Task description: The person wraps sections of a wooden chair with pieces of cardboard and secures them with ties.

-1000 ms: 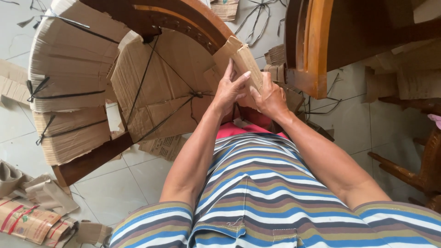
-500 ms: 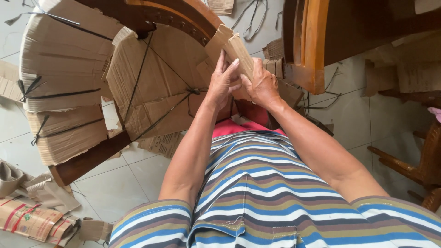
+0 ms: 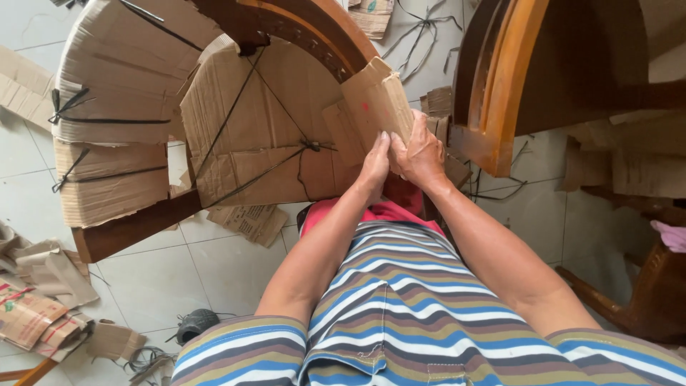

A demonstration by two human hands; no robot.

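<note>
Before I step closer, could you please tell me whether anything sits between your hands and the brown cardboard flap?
Nothing visible does: the left hand and right hand already press together on the folded brown cardboard flap.

The wrapping (image 3: 264,136) on the curved furniture piece is brown corrugated cardboard, matt and rough, with creases and torn edges. The flap (image 3: 379,100) under the left hand (image 3: 376,163) and right hand (image 3: 421,151) is the same dull cardboard. Thin black cords (image 3: 243,107) look like smooth plastic. The exposed frame (image 3: 314,28) and the neighbouring furniture piece (image 3: 507,78) are varnished wood, glossy orange-brown. The floor (image 3: 214,271) is pale tile, slightly shiny. The shirt (image 3: 407,300) is soft striped cloth.
</note>
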